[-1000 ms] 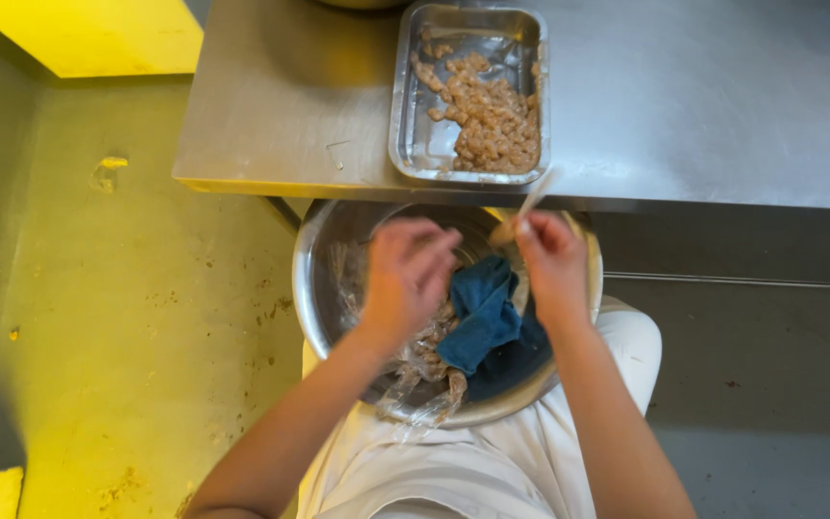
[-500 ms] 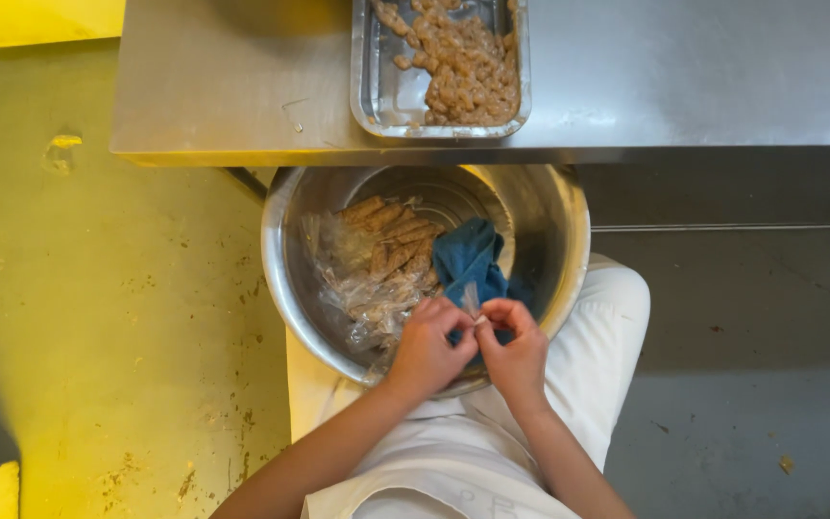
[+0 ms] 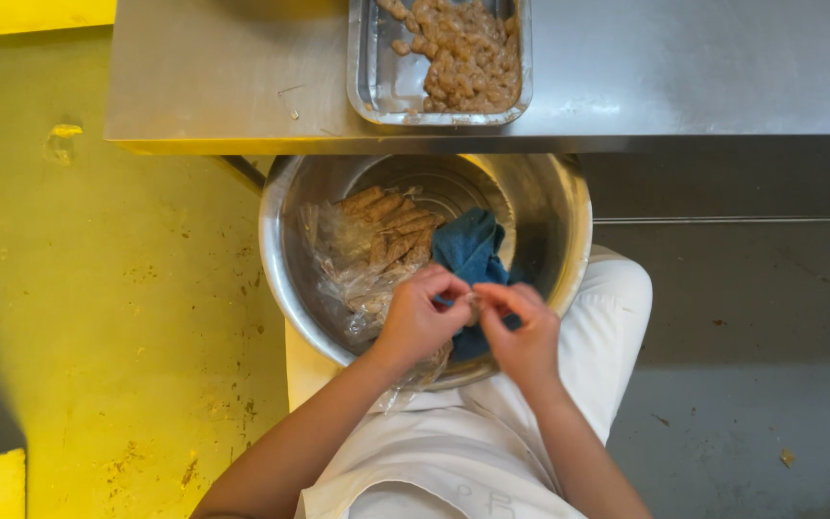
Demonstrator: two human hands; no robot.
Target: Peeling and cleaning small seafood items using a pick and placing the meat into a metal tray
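Steel table [image 3: 684,67] same; L hand [image 3: 422,317], R hand [image 3: 521,332] unmoved over bowl [image 3: 569,207].

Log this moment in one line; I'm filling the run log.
hands: left, right pinch small piece | under: steel bowl, blue cloth

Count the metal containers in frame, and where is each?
2. A rectangular metal tray sits on the steel counter, holding pale food pieces. A round metal bowl rests on the person's lap below the counter edge. More may lie outside the view.

steel table [image 3: 194,86] | tray of peeled pieces [image 3: 367,82] | yellow floor [image 3: 98,288]
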